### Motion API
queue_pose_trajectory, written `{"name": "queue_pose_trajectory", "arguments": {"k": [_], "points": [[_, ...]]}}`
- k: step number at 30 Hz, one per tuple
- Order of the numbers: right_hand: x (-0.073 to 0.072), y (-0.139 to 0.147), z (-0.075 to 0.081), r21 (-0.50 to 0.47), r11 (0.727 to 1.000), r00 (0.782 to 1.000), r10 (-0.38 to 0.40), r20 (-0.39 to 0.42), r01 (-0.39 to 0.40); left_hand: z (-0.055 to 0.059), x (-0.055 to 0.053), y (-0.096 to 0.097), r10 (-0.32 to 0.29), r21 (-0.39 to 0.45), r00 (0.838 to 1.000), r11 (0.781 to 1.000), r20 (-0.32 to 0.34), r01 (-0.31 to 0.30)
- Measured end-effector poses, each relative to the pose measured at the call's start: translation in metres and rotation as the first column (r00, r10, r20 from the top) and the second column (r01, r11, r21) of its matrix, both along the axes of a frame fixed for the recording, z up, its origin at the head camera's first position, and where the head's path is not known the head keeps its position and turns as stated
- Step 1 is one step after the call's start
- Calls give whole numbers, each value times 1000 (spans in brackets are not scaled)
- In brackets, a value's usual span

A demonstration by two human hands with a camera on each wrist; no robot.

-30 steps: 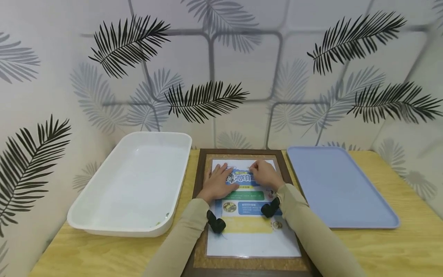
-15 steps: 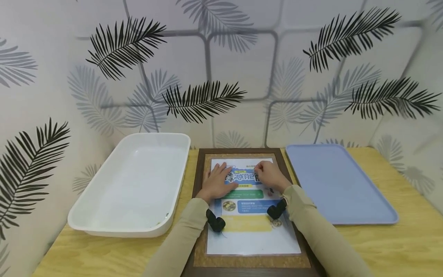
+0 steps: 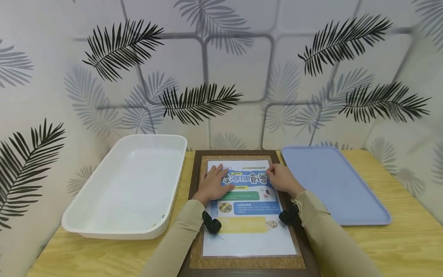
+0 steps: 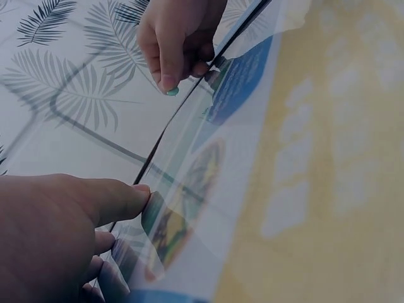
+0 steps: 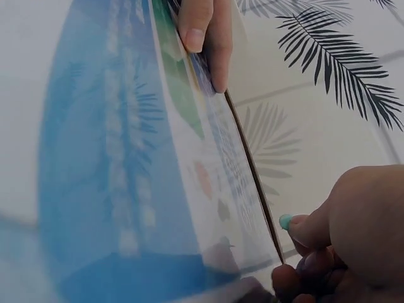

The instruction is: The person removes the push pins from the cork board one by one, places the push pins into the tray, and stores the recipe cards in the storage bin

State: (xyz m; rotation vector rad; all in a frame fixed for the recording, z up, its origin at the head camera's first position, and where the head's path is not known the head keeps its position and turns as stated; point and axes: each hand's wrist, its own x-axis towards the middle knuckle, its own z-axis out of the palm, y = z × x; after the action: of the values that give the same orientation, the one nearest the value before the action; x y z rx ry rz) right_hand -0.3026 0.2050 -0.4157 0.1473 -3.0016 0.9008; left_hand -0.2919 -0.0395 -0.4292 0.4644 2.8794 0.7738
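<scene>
A printed, glossy poster (image 3: pixel 247 244) lies on a dark-framed cork board (image 3: pixel 247 263). My left hand (image 3: pixel 212 185) rests flat on the poster's upper left part with its fingers spread. Close to the upper right edge of the sheet, my right hand (image 3: pixel 283 179) pinches a small teal push pin (image 5: pixel 286 221); its head also shows as a green bit at the thumb tip in the left wrist view. Whether the pin's point touches the sheet is hidden by the fingers.
A deep white tray (image 3: pixel 129 231) stands left of the board, with small specks in its near corner. To the right lies a flat blue tray (image 3: pixel 333 184). Everything sits on a yellow wood-grain table (image 3: pixel 387 250), with a leaf-patterned wall (image 3: pixel 238 127) behind.
My right hand has moved right across the poster's top, from the middle of the title to near the right edge, uncovering more print. My left hand stays in place on the sheet.
</scene>
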Motion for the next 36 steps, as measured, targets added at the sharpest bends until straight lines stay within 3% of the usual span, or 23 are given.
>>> {"name": "queue_pose_trajectory", "arguments": {"k": [12,17,23,36], "points": [[15,21,4,7,1000,986,-1,-169,2,1,-2,-1,5,2,1000,1000,-4,-5],[22,37,2,21,1000,979,4,-202,1,-1,-2,1,3,-5,1000,1000,4,-3],[25,60,0,18,1000,984,10,-179,-7,-2,-3,0,-7,-12,1000,1000,-3,7],[33,100,-8,24,998,998,-50,-33,51,-2,-2,3,-6,-6,1000,1000,9,6]]}}
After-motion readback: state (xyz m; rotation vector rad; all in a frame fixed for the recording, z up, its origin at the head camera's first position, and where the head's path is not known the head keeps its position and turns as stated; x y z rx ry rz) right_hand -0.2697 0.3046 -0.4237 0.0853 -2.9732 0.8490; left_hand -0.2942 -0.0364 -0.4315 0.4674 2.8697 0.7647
